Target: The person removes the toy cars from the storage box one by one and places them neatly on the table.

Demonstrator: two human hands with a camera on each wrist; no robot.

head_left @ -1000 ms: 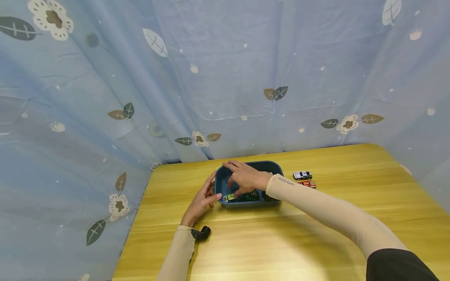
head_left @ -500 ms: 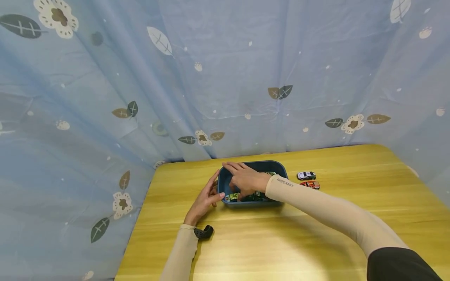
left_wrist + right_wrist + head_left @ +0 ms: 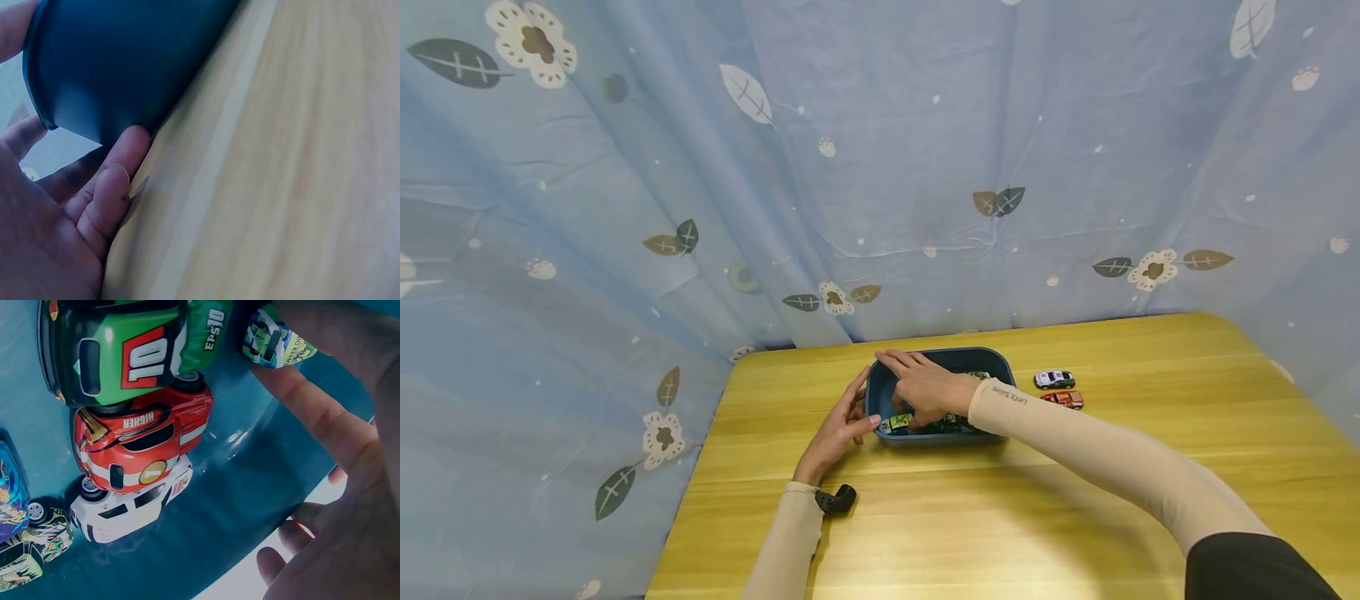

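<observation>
A dark blue plastic bin [image 3: 973,357] stands near the table's back edge. My left hand [image 3: 835,429] holds its left end, thumb at the front rim and fingers around the outer wall. Inside the bin, my right hand [image 3: 931,390] pinches a camouflage-patterned toy car [image 3: 269,340] between thumb and index finger near the left end. Its other fingers reach over the far rim. Beside that car, the right wrist view shows a green toy car [image 3: 119,359], a red toy car [image 3: 147,444] and a white toy car [image 3: 128,509], lined up in the bin.
Two toy cars lie on the wooden table [image 3: 925,525] right of the bin: a white-and-black car [image 3: 1054,380] and an orange-red car [image 3: 1066,400], close together. A blue patterned curtain [image 3: 887,167] hangs behind the table. A purple-blue car [image 3: 11,494] is also in the bin.
The whole scene has shifted slightly to the right in the head view. Both hands stay at the bin, with only a slight movement of the right hand's fingers.
</observation>
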